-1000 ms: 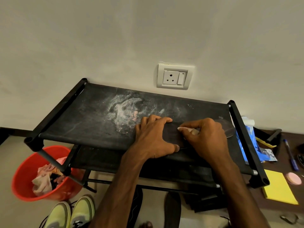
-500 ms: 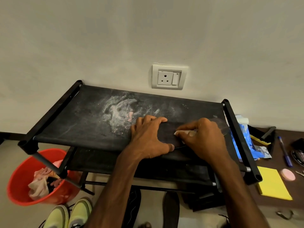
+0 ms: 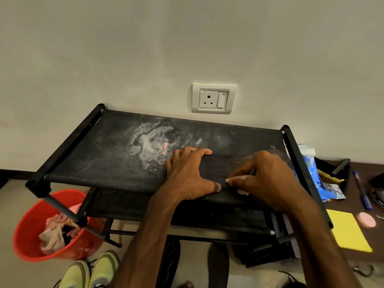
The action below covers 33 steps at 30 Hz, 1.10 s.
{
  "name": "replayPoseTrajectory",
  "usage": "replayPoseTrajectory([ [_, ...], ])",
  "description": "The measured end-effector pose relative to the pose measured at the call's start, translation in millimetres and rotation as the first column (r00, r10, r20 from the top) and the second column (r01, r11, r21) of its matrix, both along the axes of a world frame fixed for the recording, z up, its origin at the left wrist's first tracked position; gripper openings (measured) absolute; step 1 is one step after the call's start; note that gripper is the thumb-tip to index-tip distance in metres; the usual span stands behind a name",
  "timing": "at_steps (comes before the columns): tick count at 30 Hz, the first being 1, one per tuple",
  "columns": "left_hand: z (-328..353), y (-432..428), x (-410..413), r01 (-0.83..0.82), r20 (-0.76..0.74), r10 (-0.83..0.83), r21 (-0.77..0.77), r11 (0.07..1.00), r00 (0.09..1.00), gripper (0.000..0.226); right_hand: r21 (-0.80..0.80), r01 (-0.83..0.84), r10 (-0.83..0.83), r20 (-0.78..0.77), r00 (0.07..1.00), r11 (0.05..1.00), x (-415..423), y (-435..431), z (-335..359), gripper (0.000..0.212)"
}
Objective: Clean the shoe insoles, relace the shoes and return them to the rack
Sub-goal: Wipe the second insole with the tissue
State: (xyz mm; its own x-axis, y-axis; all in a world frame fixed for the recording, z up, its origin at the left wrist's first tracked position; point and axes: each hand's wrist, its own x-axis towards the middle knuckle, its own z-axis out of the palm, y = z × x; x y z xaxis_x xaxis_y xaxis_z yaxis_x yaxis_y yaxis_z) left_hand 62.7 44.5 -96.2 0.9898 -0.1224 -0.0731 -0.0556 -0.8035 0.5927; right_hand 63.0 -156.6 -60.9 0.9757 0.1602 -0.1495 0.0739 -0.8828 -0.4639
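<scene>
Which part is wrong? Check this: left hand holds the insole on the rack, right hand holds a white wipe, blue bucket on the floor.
Only the colour: the head view shows a red bucket on the floor. The left hand holds the insole on the rack; the right hand holds a white wipe.

Black rack shelf (image 3: 93, 159), white powder smear (image 3: 149, 142) mid-surface, dark insole (image 3: 220, 167) flat on it
</scene>
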Motion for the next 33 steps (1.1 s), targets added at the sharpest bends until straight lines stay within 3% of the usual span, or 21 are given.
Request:
replayPoseTrajectory([
  [4,0.4,0.4,-0.3,0.010,-0.002,-0.010,0.003,1.000,1.000,0.089,0.002,-0.046,0.046,-0.008,0.999,0.999,-1.1,2.7,5.0,0.002],
  [10,-1.0,1.9,-1.5,0.034,-0.004,-0.034,-0.014,0.999,0.999,0.087,0.180,0.157,-0.203,0.273,0.940,0.971,5.5,32.3,-24.2,0.012],
  [14,-0.1,2.5,-1.3,0.037,-0.009,-0.037,-0.027,0.999,0.999,0.086,0.118,0.116,-0.154,0.398,0.904,0.986,8.3,40.2,-29.0,0.012],
  [18,1.0,4.6,-1.9,0.052,-0.036,-0.053,-0.040,0.998,0.998,0.089,0.149,-0.097,0.063,0.223,0.973,0.984,6.6,25.7,-15.7,0.013],
  [23,3.7,4.7,-1.7,0.055,-0.070,-0.060,-0.062,0.997,0.996,0.092,0.143,-0.244,0.246,0.003,0.969,0.959,-0.8,7.4,5.0,0.011],
  [33,5.6,9.2,-0.6,0.074,-0.126,-0.088,-0.110,0.991,0.988,0.094,0.040,-0.206,0.204,0.057,0.977,0.978,-5.1,18.1,2.5,0.013],
])
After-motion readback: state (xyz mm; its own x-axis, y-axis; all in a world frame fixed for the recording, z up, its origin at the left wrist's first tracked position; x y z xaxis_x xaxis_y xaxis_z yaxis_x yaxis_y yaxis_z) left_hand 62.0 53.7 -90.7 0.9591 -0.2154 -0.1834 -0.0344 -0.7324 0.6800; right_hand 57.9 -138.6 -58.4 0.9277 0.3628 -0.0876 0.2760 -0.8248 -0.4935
